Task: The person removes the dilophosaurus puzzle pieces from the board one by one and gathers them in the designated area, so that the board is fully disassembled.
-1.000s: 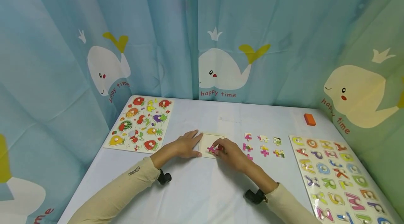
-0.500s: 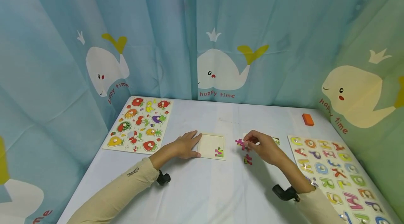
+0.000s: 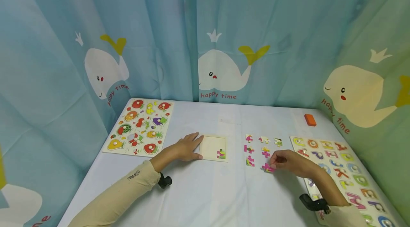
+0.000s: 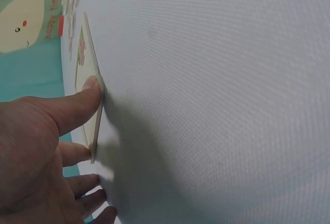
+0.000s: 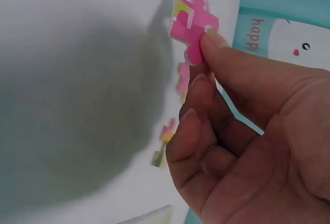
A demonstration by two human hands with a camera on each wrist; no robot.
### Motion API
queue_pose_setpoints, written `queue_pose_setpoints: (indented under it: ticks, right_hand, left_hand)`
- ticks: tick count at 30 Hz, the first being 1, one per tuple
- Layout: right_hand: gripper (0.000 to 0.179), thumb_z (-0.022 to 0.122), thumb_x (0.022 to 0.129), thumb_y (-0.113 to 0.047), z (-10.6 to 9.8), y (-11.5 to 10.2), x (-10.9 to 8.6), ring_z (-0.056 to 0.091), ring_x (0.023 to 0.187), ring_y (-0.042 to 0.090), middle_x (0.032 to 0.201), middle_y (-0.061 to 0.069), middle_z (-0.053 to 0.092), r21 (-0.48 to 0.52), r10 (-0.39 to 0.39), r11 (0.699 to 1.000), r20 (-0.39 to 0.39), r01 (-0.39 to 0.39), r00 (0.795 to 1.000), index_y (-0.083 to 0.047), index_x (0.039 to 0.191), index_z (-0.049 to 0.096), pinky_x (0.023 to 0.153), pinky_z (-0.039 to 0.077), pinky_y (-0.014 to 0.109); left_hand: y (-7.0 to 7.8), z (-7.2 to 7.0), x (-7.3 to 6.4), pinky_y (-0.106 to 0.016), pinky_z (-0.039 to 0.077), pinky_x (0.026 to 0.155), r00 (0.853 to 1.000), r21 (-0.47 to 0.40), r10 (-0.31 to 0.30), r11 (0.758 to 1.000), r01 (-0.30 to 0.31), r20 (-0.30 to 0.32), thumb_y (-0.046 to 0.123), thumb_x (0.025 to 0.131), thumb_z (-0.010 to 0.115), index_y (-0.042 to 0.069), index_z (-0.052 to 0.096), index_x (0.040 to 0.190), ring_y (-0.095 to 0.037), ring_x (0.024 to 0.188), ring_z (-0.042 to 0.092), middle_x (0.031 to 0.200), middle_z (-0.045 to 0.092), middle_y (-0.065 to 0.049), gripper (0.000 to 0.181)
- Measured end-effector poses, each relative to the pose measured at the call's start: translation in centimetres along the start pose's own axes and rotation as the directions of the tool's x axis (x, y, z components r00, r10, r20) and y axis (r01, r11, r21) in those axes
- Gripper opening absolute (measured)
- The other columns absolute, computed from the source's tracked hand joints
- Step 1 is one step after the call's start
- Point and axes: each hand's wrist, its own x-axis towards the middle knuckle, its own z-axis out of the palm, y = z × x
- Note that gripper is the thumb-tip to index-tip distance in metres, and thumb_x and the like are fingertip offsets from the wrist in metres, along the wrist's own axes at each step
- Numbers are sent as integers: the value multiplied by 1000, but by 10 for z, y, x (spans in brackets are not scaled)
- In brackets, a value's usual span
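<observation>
In the head view my left hand (image 3: 187,147) rests at the left edge of a small square wooden puzzle tray (image 3: 211,145), fingers spread. The left wrist view shows its thumb on the tray's rim. One pink and green jigsaw piece (image 3: 221,154) sits in the tray's near right corner. To the right, my right hand (image 3: 291,163) pinches a pink jigsaw piece (image 5: 193,25) between thumb and fingers, low over the table in front of the loose pieces. Several loose jigsaw pieces (image 3: 266,152) lie in rough rows between tray and right hand.
A fruit peg board (image 3: 128,148) lies at the back left. On the right is an alphabet peg board (image 3: 320,148), partly covered by the right forearm. Near the back right corner is an orange block (image 3: 310,120). A whale-print curtain (image 3: 179,42) hangs behind the table.
My right hand has moved from the tray rightward past the loose pieces, carrying the pink jigsaw piece. The corner piece in the tray has come into sight. My left hand has stayed put.
</observation>
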Motion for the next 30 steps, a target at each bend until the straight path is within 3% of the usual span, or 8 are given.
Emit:
queue_pose_setpoints:
  ticks: [2,8,15,21,26,30]
  right_hand:
    - [6,63,103,-1,3,4,1,55,84,5,94,4,64,-4,6,1000,-5,-6,1000,3,100,66,74,50,23]
    - [6,71,101,-11,14,9,4,53,84,4,91,-3,64,-186,37,981,-126,-61,991,-8,97,67,73,48,23]
    - [13,77,96,-9,22,1,10,51,87,17,95,2,57,-336,97,926,-226,-171,969,-9,101,65,72,46,29]
    - [19,79,93,-7,27,-8,15,56,91,21,102,7,59,-402,138,885,-257,-235,957,-9,108,67,76,52,36]
    - [18,77,95,-10,29,-19,21,58,93,22,106,9,60,-384,127,897,-253,-220,959,-6,111,68,79,55,39]
    - [20,75,97,-8,37,-33,34,60,95,22,110,12,64,-357,74,920,-243,-160,967,-3,115,68,80,57,40]
  left_hand:
    - [0,-1,0,-56,26,127,1000,-2,-3,1000,3,0,40,102,70,8,27,168,-38,161,21,174,20,-19,85]
    - [0,0,0,-56,27,127,1000,9,-5,1000,5,6,41,102,69,9,26,168,-38,161,21,175,20,-19,85]
    - [1,-2,-1,-56,26,128,1000,14,-10,1000,9,11,41,103,68,9,25,169,-38,161,20,175,19,-19,85]
    - [1,-3,-2,-56,27,127,1000,16,-13,1000,13,8,41,103,68,9,25,168,-38,161,21,175,19,-19,85]
    - [1,-3,-1,-56,27,127,1000,13,1,1000,-1,8,42,103,68,9,25,168,-38,161,20,175,19,-19,85]
    - [0,-1,0,-55,27,127,1000,17,-1,1000,1,8,42,103,69,9,26,168,-38,161,21,175,20,-19,85]
